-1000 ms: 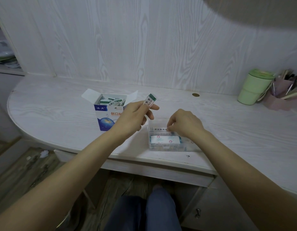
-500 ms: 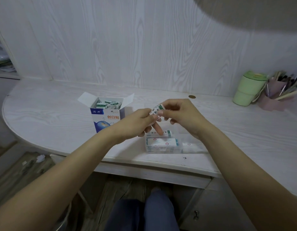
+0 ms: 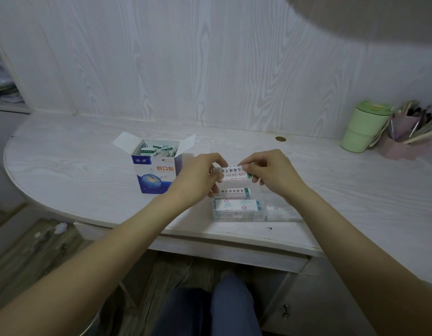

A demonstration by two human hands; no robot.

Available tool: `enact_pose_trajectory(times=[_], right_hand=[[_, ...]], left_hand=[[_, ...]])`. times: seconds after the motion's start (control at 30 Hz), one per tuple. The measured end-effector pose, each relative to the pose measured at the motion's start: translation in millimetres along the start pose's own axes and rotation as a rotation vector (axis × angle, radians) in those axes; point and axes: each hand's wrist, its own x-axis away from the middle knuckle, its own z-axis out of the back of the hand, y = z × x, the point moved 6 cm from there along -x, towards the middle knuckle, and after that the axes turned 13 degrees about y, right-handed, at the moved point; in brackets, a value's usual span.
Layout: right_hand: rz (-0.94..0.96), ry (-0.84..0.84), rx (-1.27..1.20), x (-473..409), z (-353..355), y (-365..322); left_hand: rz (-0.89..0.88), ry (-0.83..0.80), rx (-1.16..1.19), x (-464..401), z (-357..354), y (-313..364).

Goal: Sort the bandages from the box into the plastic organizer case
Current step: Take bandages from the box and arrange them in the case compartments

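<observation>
Our left hand [image 3: 198,177] and right hand [image 3: 273,172] pinch one bandage [image 3: 234,173] over the case [image 3: 280,215]; several filed, box [image 3: 156,170] looks well stocked, plenty left

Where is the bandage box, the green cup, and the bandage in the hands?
bandage box [image 3: 154,174]: head view, on its printed front.
green cup [image 3: 362,128]: head view, mid body.
held bandage [image 3: 233,172]: head view, wrapper middle.

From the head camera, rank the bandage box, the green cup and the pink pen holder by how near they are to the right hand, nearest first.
Measured from the right hand:
1. Bandage box, to its left, past the left hand.
2. Green cup, to its right, by the wall.
3. Pink pen holder, farther right, just beyond the cup.
</observation>
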Motion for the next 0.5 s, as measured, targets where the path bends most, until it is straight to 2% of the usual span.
enact_pose_trajectory(times=[0.1,0.23,0.5], right_hand=[[0.031,-0.012,0.148,0,-5,6],[0.075,-0.046,0.366,0,-15,13],[0.138,-0.086,0.624,5,-22,4]], left_hand=[[-0.059,-0.040,-0.189,-1,-7,-3],[-0.178,-0.073,-0.558,-3,-13,-3],[-0.247,-0.118,-0.726,-13,-21,-2]])
